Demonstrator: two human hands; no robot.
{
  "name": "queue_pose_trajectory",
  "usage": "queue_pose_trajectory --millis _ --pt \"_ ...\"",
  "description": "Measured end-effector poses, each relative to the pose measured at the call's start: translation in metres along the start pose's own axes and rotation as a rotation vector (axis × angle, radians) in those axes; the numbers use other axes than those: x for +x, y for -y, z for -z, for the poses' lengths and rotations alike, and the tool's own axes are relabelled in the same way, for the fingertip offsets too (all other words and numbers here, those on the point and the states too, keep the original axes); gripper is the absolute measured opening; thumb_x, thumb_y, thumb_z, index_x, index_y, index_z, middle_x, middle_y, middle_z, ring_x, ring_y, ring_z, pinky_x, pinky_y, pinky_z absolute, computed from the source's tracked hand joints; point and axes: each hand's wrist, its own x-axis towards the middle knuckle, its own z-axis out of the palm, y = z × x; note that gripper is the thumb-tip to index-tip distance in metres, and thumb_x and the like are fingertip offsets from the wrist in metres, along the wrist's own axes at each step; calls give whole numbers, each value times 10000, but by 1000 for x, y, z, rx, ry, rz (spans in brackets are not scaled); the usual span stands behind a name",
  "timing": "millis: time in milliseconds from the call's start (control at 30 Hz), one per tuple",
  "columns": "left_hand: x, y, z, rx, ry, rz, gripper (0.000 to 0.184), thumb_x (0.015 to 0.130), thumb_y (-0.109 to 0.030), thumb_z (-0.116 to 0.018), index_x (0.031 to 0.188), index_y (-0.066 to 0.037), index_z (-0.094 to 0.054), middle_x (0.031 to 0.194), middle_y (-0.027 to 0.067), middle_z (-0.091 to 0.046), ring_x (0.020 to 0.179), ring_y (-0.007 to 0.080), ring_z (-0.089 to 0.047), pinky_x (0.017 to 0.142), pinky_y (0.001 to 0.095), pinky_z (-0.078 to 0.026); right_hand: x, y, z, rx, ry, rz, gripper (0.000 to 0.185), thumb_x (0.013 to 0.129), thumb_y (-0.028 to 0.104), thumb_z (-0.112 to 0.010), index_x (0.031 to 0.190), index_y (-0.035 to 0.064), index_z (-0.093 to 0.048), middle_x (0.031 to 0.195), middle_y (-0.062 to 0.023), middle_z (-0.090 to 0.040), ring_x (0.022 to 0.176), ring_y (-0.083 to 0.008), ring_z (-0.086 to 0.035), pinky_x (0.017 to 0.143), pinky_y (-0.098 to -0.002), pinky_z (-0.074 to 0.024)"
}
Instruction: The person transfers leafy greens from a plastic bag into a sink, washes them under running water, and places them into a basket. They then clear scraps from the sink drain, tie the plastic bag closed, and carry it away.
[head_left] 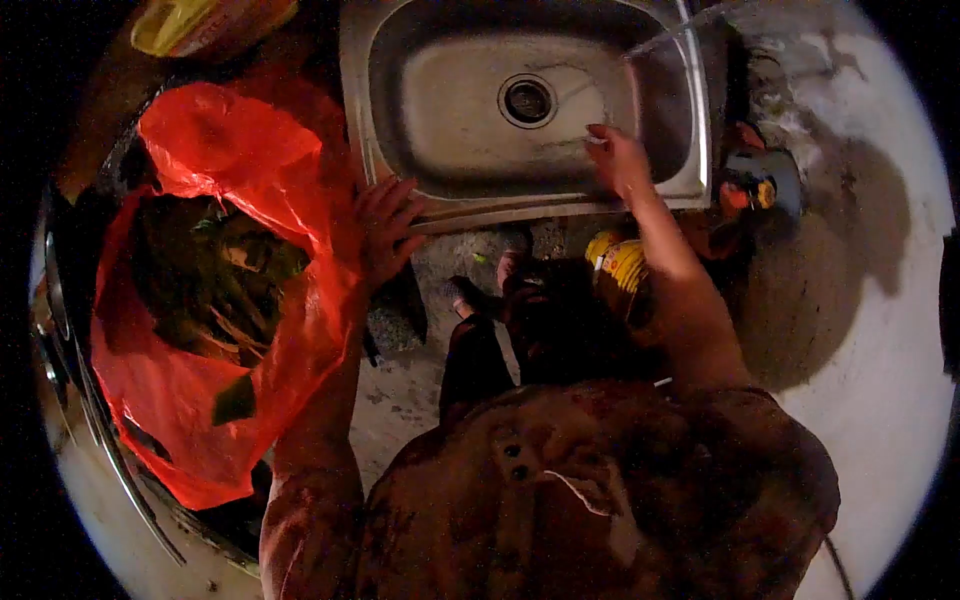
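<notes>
My left hand (pixel 388 225) lies with its fingers spread at the front left corner of the steel sink (pixel 480 212), against the side of a red plastic bag (pixel 225 140). The bag gapes upward, and dark green leaves and pale stalks (pixel 235 325) show inside it. Over the right part of the basin hangs my right hand (pixel 618 160), fingers pointing left and slightly apart, with nothing visible in them. Behind that hand, a thin streak of water (pixel 660 42) seems to cross the basin's right rim. The drain (pixel 527 101) is in the middle of the basin.
A yellow and red packet (pixel 210 25) lies at the far left. Under the sink stands a yellow container (pixel 620 265), partly behind my right forearm. A dark round object with an orange knob (pixel 765 190) sits right of the sink, beside a stained wall (pixel 870 330).
</notes>
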Motion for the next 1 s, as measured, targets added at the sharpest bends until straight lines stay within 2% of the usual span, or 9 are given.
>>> queue_pose_trajectory --millis 67,133,233,367,467,667,800,900,1000 --pt "-3 2 -3 47 -27 -18 483 733 -280 -706 1175 -117 -595 1369 79 -475 1287 315 -389 1068 483 -251 -41 -8 36 -378 -260 251 333 853 120 -618 1186 131 -603 1082 -153 -652 873 -310 -647 786 -395 -515" --pt "-10 15 -14 16 -43 -43 480 748 -298 -694 1179 -111 -595 1366 84 -477 1285 325 -391 1068 489 -244 -99 -4 66 -86 -346 173 294 850 124 -617 1144 117 -621 1053 -118 -657 880 -307 -643 801 -375 -510" --pt "-7 31 -31 130 -39 -77 469 775 -315 -679 1184 -102 -597 1357 95 -484 1280 334 -397 1067 497 -243 -164 -69 101 -312 -393 307 281 827 93 -649 1107 68 -637 1023 -131 -644 937 -236 -634 802 -314 -492" --pt "4 48 -46 197 -19 -251 436 827 -309 -642 1195 -80 -592 1349 123 -485 1272 358 -403 1069 497 -245 -318 -109 111 -506 -206 79 202 819 105 -636 1015 74 -672 961 -149 -665 872 -300 -649 762 -385 -513" --pt "-8 21 -52 458 119 32 394 856 -231 -617 1210 -61 -583 1347 149 -486 1281 356 -397 1073 472 -271 -384 -175 107 -375 -222 -120 172 825 134 -628 976 72 -683 920 -162 -668 838 -335 -643 741 -412 -512" --pt "-37 -76 -42 -53 38 271 459 803 -18 -608 1257 -42 -543 1338 190 -493 1251 345 -444 1053 422 -345 -436 -195 99 -470 -171 -488 241 845 266 -584 946 69 -677 900 -184 -661 798 -387 -632 729 -465 -509" --pt "-112 -99 -3 -47 353 -47 469 796 -1 -604 1258 -35 -532 1317 193 -508 1225 360 -464 1038 412 -363 -458 -188 117 -469 -305 -527 234 837 274 -584 973 105 -672 918 -179 -653 861 -380 -624 731 -469 -505" --pt "-181 -87 33 -149 512 224 463 808 -10 -606 1264 -32 -527 1311 183 -515 1208 337 -477 1025 396 -374 -443 -146 145 -513 -459 -371 250 842 262 -592 1026 111 -667 1008 -156 -653 948 -365 -612 804 -450 -496" --pt "-252 -85 59 -234 495 519 458 819 -18 -607 1269 -29 -523 1305 172 -523 1191 314 -490 1012 381 -384 -407 -128 168 -536 -827 108 255 847 217 -600 1061 91 -656 1089 -138 -643 1020 -353 -592 876 -427 -471"
